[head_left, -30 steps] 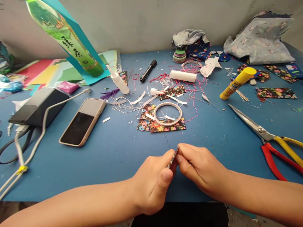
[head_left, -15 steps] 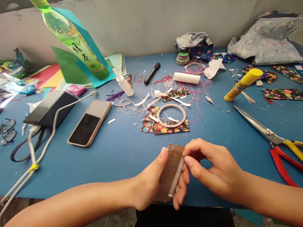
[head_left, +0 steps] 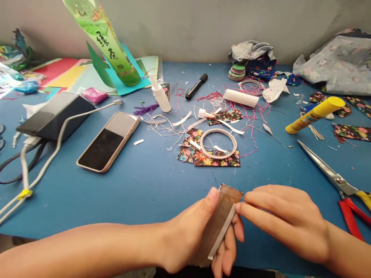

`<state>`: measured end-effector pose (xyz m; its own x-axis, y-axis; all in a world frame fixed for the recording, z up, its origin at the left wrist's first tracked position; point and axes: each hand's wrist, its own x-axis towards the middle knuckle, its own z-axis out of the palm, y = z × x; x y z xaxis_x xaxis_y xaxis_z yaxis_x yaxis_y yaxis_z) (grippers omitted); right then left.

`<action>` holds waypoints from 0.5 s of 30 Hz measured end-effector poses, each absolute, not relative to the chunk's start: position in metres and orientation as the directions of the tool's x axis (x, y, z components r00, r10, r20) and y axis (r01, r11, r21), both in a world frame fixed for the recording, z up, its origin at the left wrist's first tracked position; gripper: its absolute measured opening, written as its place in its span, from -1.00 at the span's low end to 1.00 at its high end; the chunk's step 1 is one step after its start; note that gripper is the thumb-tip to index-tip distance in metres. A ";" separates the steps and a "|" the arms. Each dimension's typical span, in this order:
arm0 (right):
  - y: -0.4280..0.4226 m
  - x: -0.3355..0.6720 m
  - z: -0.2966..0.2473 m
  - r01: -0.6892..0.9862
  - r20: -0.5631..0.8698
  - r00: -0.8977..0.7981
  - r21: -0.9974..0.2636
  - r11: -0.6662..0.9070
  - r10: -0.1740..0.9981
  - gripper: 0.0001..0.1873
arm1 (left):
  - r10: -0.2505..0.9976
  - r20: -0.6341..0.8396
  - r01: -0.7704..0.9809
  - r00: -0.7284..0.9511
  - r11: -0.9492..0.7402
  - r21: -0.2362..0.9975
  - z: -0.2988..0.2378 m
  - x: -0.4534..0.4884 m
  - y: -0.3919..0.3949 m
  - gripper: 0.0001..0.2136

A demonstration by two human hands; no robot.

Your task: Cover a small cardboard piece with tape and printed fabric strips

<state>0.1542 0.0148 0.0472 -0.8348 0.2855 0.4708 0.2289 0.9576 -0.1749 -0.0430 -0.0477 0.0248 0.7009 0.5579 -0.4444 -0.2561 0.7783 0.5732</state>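
My left hand (head_left: 199,226) holds a brown piece of fabric (head_left: 225,204) tilted over the near edge of the table, thumb on top and fingers beneath. A narrow whitish strip of tape (head_left: 222,232) runs along the fabric's right side. At the upper end of that strip, the thumb and fingertips of my right hand (head_left: 290,220) are pinched together at the fabric's edge. Just beyond the hands, a roll of tape (head_left: 203,148) rests on black floral fabric pieces (head_left: 217,160).
Scissors (head_left: 337,179) and a yellow glue stick (head_left: 315,115) are at right. A phone (head_left: 108,142), a white cable (head_left: 59,148) and a green tea bottle (head_left: 116,54) are at left. Toward the back are a glue bottle (head_left: 160,96), a black marker (head_left: 197,86) and tangled threads.
Both hands and the fabric appear lower and further right, partly because the view has shifted. My right hand has turned over, its back now facing up, with its fingertips still at the strip's upper end.
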 end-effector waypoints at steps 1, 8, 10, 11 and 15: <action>0.014 0.155 0.048 0.225 0.474 -0.839 -0.143 0.964 0.266 -0.64 | 0.564 -0.437 -0.259 0.701 0.771 0.582 0.024 -0.043 -0.048 -0.20; 0.008 0.154 0.054 0.280 0.425 -0.856 -0.102 0.955 0.296 -0.67 | 0.608 -0.348 -0.252 0.714 0.686 0.683 0.020 -0.044 -0.049 -0.22; 0.006 0.154 0.054 0.300 0.420 -0.850 -0.113 0.947 0.319 -0.67 | 0.624 -0.340 -0.245 0.704 0.662 0.708 0.019 -0.046 -0.050 -0.23; 0.005 0.154 0.053 0.311 0.419 -0.845 -0.122 0.943 0.333 -0.66 | 0.630 -0.338 -0.237 0.699 0.651 0.721 0.019 -0.046 -0.051 -0.23; 0.001 0.155 0.050 0.344 0.420 -0.822 -0.170 0.923 0.384 -0.67 | 0.640 -0.331 -0.213 0.693 0.620 0.755 0.018 -0.046 -0.052 -0.24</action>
